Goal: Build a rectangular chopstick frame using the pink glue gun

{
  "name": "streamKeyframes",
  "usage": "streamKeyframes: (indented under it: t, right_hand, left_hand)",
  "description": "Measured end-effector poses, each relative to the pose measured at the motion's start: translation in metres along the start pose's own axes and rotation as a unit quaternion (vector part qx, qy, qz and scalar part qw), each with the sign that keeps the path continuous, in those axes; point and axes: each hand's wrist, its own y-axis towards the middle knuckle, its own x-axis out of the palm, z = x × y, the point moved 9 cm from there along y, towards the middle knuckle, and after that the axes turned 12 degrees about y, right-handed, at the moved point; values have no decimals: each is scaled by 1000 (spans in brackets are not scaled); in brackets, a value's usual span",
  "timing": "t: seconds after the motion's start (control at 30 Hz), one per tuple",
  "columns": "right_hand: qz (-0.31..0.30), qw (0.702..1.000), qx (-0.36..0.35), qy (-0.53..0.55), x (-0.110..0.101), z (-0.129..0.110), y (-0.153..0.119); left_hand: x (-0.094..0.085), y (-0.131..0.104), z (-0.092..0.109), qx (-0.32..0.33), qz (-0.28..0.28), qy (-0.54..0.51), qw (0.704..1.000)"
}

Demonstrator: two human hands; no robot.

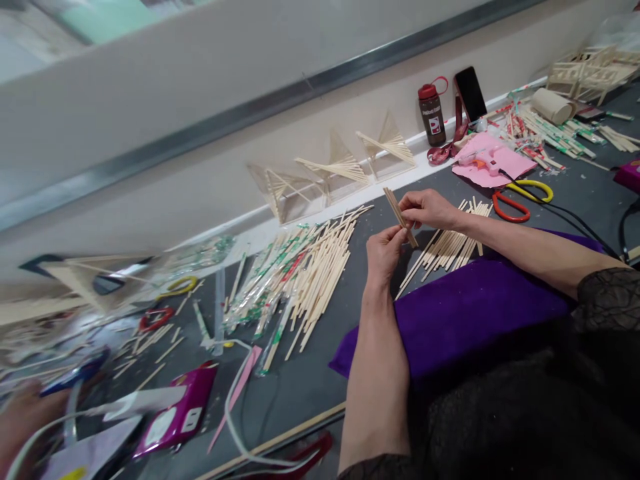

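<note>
Above the dark table, my left hand (384,257) is closed around the lower part of a small bundle of wooden chopsticks (392,201), which tilts with its top toward the wall. The fingers of my right hand (429,208) pinch the same bundle from the right side, a little higher up. Bare chopsticks (454,245) lie spread just beneath my right wrist. A larger loose heap of chopsticks (323,277) rests left of my left hand, beside chopsticks in clear and green wrappers (265,287). Purple cloth (465,310) lies under my forearms.
Stick frames (345,167) lean along the wall. A dark bottle (433,120) and a phone (471,95) stand behind. At right are a pink glue gun (483,160), its cable and scissors (510,208). Another person's blurred hand (30,413) is at far left, near a magenta packet (183,410).
</note>
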Motion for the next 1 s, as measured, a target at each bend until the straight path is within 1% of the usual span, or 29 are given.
streamKeyframes:
  t: [0.13, 0.37, 0.6, 0.67, 0.73, 0.8, 0.83, 0.9, 1.0]
  right_hand:
    - [1, 1000, -3, 0, -1, 2, -2]
    - [1, 1000, -9, 3, -2, -3, -6]
    - [-10, 1000, -4, -7, 0, -2, -8]
    - [-9, 1000, -11, -27, -2, -6, -7]
    - [-3, 996, -41, -85, -6, -16, -7]
    - [-10, 978, -82, -192, -4, -29, -8]
    - [-27, 961, -98, -257, 1, -35, -10]
    - [-85, 911, -109, -388, 17, -36, -15]
    - [-190, 818, -93, -536, 41, -21, -29]
  left_hand:
    - [1, 1, 1, 3, 1, 4, 1000]
    - [2, 2, 1, 8, 4, 11, 1000]
    - [-2, -2, 10, 4, 12, 12, 1000]
    - [-2, -2, 11, 0, 14, 20, 1000]
    - [-5, 0, 9, -7, 23, 11, 1000]
    - [-12, 2, 5, -19, 52, -19, 998]
    - [-18, 2, 3, -26, 73, -38, 996]
    - [-29, 2, -2, -43, 115, -64, 990]
    - [-39, -1, -5, -66, 150, -74, 984]
